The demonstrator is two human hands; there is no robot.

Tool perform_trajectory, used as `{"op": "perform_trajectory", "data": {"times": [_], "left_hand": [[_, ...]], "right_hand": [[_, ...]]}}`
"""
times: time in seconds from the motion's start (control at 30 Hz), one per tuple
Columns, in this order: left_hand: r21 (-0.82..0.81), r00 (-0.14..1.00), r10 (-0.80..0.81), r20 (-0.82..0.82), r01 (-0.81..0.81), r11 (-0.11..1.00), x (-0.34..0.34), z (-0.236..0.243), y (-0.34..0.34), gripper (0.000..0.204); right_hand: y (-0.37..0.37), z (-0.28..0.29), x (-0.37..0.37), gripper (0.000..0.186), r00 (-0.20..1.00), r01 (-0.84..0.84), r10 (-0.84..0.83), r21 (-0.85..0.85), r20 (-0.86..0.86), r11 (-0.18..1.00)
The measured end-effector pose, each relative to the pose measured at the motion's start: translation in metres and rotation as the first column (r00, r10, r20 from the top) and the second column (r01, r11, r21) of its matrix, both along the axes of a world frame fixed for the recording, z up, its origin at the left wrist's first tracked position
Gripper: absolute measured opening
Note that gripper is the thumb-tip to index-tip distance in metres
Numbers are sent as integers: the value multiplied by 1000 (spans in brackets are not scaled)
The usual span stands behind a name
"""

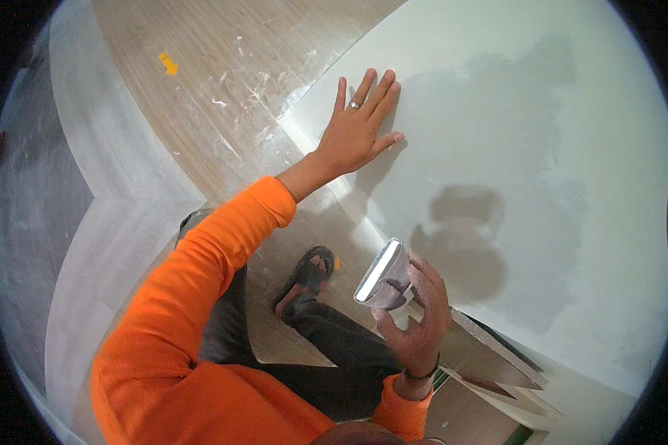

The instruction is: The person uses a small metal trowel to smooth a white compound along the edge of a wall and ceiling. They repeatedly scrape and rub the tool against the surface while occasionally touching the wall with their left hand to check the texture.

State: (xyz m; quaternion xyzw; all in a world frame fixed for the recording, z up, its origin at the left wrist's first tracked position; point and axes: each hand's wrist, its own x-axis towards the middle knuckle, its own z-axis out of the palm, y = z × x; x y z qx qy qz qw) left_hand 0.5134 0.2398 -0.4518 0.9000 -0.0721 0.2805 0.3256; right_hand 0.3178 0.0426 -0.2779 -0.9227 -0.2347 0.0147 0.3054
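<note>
My left hand (pixel 360 130) lies flat with spread fingers on a pale wall panel (pixel 608 245), near its left edge; a ring is on one finger. My right hand (pixel 425 315) grips a sanding block (pixel 386 278), a flat white-edged piece that looks wrapped in grey sandpaper, between thumb and fingers. The block is held up beside the panel's lower edge, apart from the surface as far as I can tell. A broad greyer patch (pixel 512 141) covers the middle of the panel. Shadows of my head and left arm fall across it.
Wood-look flooring (pixel 141 30) with white dust and scraps runs along the panel's left edge. A yellow arrow sticker (pixel 168 63) is on it. My sandalled foot (pixel 312 274) stands below my hands. Boards or a shelf-like wooden piece (pixel 497 352) stick out at lower right.
</note>
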Motion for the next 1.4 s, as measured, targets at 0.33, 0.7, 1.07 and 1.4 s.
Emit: {"op": "perform_trajectory", "data": {"times": [0.33, 0.7, 1.07, 1.4], "left_hand": [[-33, 999, -40, -15, 39, 999, 3, 25, 9, 87], [60, 986, -94, -135, 103, 993, -9, -9, 23, 90], [88, 956, -180, -233, 205, 975, -18, -10, 34, 91], [23, 931, -225, -287, 242, 970, -23, -11, 26, 94]], "right_hand": [[13, 5, 6, 66, 997, -57, 59, -28, 54, 998], [24, 14, 9, 63, 997, -81, 81, -20, 7, 996], [18, 6, 23, 60, 972, -232, 229, 61, 46, 971], [9, 0, 28, 60, 960, -276, 273, 56, 56, 960]]}}
